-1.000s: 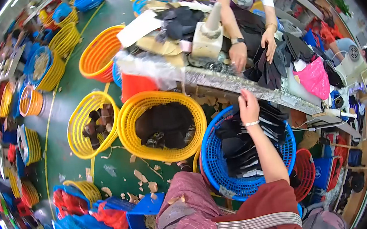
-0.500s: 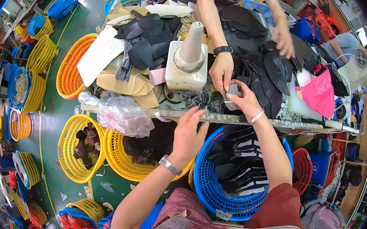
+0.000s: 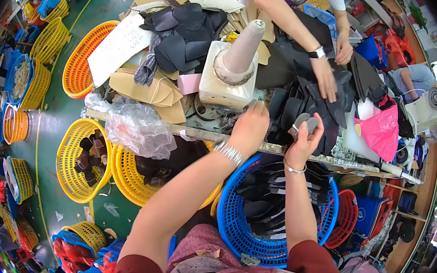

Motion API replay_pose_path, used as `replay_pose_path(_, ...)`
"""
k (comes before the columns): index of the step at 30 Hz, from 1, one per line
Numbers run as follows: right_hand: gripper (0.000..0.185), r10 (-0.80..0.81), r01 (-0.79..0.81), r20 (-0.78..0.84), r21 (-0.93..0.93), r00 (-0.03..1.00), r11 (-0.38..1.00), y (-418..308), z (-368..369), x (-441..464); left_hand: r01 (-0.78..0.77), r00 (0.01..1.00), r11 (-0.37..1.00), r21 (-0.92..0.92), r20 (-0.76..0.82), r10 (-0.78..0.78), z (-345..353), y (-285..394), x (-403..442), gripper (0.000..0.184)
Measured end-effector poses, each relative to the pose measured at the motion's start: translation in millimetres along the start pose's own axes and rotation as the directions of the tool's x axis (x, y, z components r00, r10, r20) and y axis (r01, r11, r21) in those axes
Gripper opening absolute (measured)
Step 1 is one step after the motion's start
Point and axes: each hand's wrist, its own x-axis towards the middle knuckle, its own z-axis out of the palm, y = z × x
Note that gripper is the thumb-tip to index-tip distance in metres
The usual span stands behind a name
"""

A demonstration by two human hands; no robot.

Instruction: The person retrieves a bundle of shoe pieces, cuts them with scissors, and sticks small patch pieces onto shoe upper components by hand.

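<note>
My right hand (image 3: 301,152) pinches a small stack of grey rounded pieces (image 3: 303,124) between thumb and fingers above the table's front edge. My left hand (image 3: 252,130) is at the edge beside the white square-based pot with a tall cone (image 3: 224,93). Its fingers are curled together; whatever they hold, if anything, is hidden. Dark rounded pieces (image 3: 284,105) lie just beyond both hands. Below my forearms stands a blue basket (image 3: 227,215) with black shoe-shaped pieces (image 3: 273,197) in it.
Across the table, a co-worker's hand (image 3: 324,80) rests on black sheet pieces (image 3: 327,104). A clear plastic bag (image 3: 140,126) hangs over the front edge at left, above a yellow basket (image 3: 127,183). A pink bag (image 3: 380,130) lies at right. Cardboard pieces (image 3: 144,91) are piled at left.
My left hand has moved right to beside the pot, its fingers now curled in. The co-worker's hand has left the grey pieces and moved right onto the black sheets. The view has shifted slightly.
</note>
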Motion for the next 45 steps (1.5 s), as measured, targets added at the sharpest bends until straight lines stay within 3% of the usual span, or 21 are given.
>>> replay_pose_path(3, 0.044, -0.052, 0.054, 0.022, -0.119, 0.998, 0.991, -4.0, 6.7, -4.8, 0.165, 0.962, 0.971, 0.175, 0.188, -0.197, 26.3, -6.4, 59.0, 0.02)
replay_pose_path(9, 0.045, -0.085, 0.09, 0.029, -0.268, 0.996, 0.959, 3.7, 5.7, -7.4, 0.36, 0.925, 0.899, 0.25, 0.033, -0.38, 28.7, 12.0, 59.4, 0.013)
replay_pose_path(10, 0.045, -0.097, 0.099, 0.021, -0.268, 0.995, 0.958, 2.4, 5.9, -6.8, 0.286, 0.957, 0.864, 0.414, -0.173, -0.234, 24.3, 17.2, 49.0, 0.017)
replay_pose_path(13, 0.051, -0.093, 0.083, -0.024, -0.266, 0.995, 0.96, 11.1, 3.6, -4.1, 0.238, 0.966, 0.926, 0.294, 0.023, -0.256, -28.1, 44.1, 16.4, 0.026)
replay_pose_path(15, 0.051, -0.06, 0.067, 0.031, -0.336, 0.998, 0.939, 4.4, 5.7, -6.1, 0.328, 0.942, 0.925, -0.193, 0.141, -0.305, -56.1, 43.9, -7.2, 0.031)
replay_pose_path(17, 0.05, -0.129, 0.173, 0.132, -0.414, 0.983, 0.894, 0.5, 13.0, -2.8, 0.401, 0.916, 0.563, -0.723, 0.306, -0.26, -74.5, 35.9, -30.3, 0.035)
replay_pose_path(19, 0.045, -0.134, 0.289, 0.301, -0.563, 0.944, 0.775, -6.5, 24.9, 4.5, 0.388, 0.911, -0.21, -0.897, 0.408, -0.062, -82.5, 23.5, -55.3, 0.038)
replay_pose_path(23, 0.041, 0.169, 0.35, 0.437, -0.855, 0.883, 0.382, -15.2, 57.0, 14.9, 0.309, 0.922, -0.472, -0.826, 0.381, -0.062, -104.9, 17.3, -83.7, 0.04)
replay_pose_path(24, 0.039, 0.04, 0.449, 0.494, -0.818, 0.868, 0.358, -15.1, 61.7, 16.6, 0.313, 0.917, -0.502, -0.806, 0.395, -0.063, -109.7, 14.9, -88.8, 0.042)
replay_pose_path(27, 0.034, -0.308, 0.707, 0.639, -0.667, 0.705, 0.236, -6.6, 63.8, 14.2, 0.238, 0.933, -0.49, -0.839, 0.338, -0.124, -104.1, -3.7, -111.8, 0.045)
replay_pose_path(31, 0.027, -0.507, 0.758, 0.595, -0.619, 0.623, 0.205, -20.2, 60.0, -3.5, 0.138, 0.901, -0.382, -0.914, 0.276, -0.335, -125.2, -12.0, -172.5, 0.045)
replay_pose_path(33, 0.028, -0.477, 0.753, 0.583, -0.514, 0.658, 0.411, -23.8, 55.3, -34.4, 0.023, 0.893, -0.258, -0.966, 0.136, -0.428, -138.5, -14.1, -212.7, 0.038)
replay_pose_path(34, 0.03, -0.219, 0.477, 0.562, -0.365, 0.798, 0.8, -39.9, 66.8, -66.6, -0.015, 0.878, -0.116, -0.993, 0.043, -0.476, -146.2, -13.7, -237.5, 0.036)
replay_pose_path(35, 0.032, 0.12, 0.034, 0.597, -0.24, 0.793, 0.97, -67.2, 78.1, -111.3, -0.026, 0.856, 0.011, -1.0, -0.028, -0.516, -151.4, -7.2, -265.2, 0.034)
replay_pose_path(36, 0.033, 0.395, -0.428, 0.743, -0.162, 0.54, 0.889, -91.1, 97.8, -147.0, 0.057, 0.826, 0.28, -0.958, -0.113, -0.553, -161.5, -3.6, -292.0, 0.026)
replay_pose_path(37, 0.034, 0.51, -0.79, 0.845, -0.2, 0.16, 0.58, -111.4, 116.1, -183.4, 0.079, 0.8, 0.518, -0.852, -0.255, -0.543, -169.7, 4.2, -317.9, 0.024)
replay_pose_path(39, 0.032, 0.527, -0.855, 0.805, -0.454, -0.272, 0.252, -134.4, 139.7, -251.9, 0.05, 0.753, 0.819, -0.572, -0.516, -0.407, -180.5, 15.0, -370.5, 0.032)
replay_pose_path(40, 0.033, 0.46, -0.829, 0.852, -0.433, -0.249, 0.354, -139.9, 144.9, -280.9, 0.13, 0.693, 0.881, -0.456, -0.594, -0.409, -185.9, 25.3, -401.1, 0.036)
replay_pose_path(43, 0.028, 0.304, -0.681, 0.938, -0.332, -0.166, 0.653, -162.1, 157.1, -368.1, -0.024, 0.279, 0.511, -0.859, -0.496, -0.822, -177.1, 60.4, -506.6, 0.04)
replay_pose_path(44, 0.026, 0.249, -0.617, 0.941, -0.337, -0.227, 0.711, -171.4, 154.7, -400.7, -0.429, 0.256, 0.111, -0.896, -0.239, -0.937, -182.3, 81.7, -545.2, 0.044)
replay_pose_path(45, 0.025, 0.194, -0.557, 0.938, -0.329, -0.288, 0.762, -181.5, 147.8, -435.8, -0.644, 0.3, -0.065, -0.762, -0.174, -0.938, -182.6, 102.9, -584.6, 0.045)
